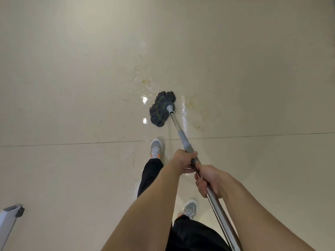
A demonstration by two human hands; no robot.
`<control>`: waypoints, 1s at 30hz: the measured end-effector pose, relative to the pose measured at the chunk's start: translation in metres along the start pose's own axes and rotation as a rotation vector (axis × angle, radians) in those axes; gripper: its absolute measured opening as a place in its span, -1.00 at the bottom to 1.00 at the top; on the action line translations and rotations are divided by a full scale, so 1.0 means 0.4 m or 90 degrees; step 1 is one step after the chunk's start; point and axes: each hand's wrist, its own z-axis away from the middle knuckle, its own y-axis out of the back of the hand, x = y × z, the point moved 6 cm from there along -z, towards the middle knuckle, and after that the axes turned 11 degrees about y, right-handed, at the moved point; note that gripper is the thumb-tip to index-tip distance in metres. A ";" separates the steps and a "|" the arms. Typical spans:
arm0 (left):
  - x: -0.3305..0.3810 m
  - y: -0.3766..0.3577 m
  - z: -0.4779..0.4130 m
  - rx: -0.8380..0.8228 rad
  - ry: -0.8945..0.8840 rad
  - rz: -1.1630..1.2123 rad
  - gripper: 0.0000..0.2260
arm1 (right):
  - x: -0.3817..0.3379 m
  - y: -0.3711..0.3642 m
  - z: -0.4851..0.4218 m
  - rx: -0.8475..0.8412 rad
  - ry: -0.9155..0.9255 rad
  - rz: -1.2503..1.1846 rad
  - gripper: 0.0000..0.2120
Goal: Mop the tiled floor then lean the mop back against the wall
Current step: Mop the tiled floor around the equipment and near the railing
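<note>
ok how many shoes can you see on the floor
2. One grey shoe is forward, just left of the mop handle below the mop head. The other shoe is nearer, between the forearms, partly hidden by a trouser leg.

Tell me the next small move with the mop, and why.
Probably push the mop head forward and a little left onto the yellowish stains just beyond it. Both the left hand and right hand already grip the handle, the head lies flat on wet tile, and those marks remain unwiped.
</note>
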 end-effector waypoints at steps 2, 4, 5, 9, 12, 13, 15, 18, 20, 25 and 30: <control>0.098 0.047 -0.017 -0.006 -0.014 0.017 -0.64 | -0.104 -0.030 -0.032 -0.008 0.006 -0.001 -0.46; 0.218 0.108 -0.036 -0.006 -0.028 0.027 -0.64 | -0.231 -0.069 -0.064 -0.015 0.011 -0.004 -0.46; 0.282 0.144 -0.044 -0.005 -0.036 0.031 -0.64 | -0.298 -0.093 -0.080 -0.020 0.011 -0.006 -0.46; 0.561 0.324 -0.090 0.012 -0.068 0.034 -0.64 | -0.593 -0.223 -0.163 -0.046 0.030 -0.018 -0.45; 0.769 0.468 -0.145 0.029 -0.080 0.016 -0.64 | -0.804 -0.322 -0.248 -0.063 0.056 -0.024 -0.45; 0.835 0.511 -0.165 0.040 -0.088 0.009 -0.64 | -0.870 -0.351 -0.278 -0.066 0.064 -0.029 -0.45; 0.950 0.587 -0.199 0.069 -0.106 0.010 -0.65 | -0.986 -0.401 -0.330 -0.070 0.077 -0.023 -0.44; 1.047 0.661 -0.232 0.100 -0.119 0.027 -0.66 | -1.097 -0.453 -0.385 -0.063 0.093 -0.001 -0.44; 1.063 0.687 -0.243 0.111 -0.118 0.035 -0.66 | -1.119 -0.473 -0.407 -0.065 0.099 0.000 -0.43; 0.989 0.660 -0.240 0.102 -0.088 0.037 -0.66 | -1.042 -0.452 -0.399 -0.072 0.088 0.008 -0.41; 0.856 0.560 -0.205 0.080 -0.065 0.105 -0.62 | -0.921 -0.371 -0.335 -0.072 0.100 0.042 -0.42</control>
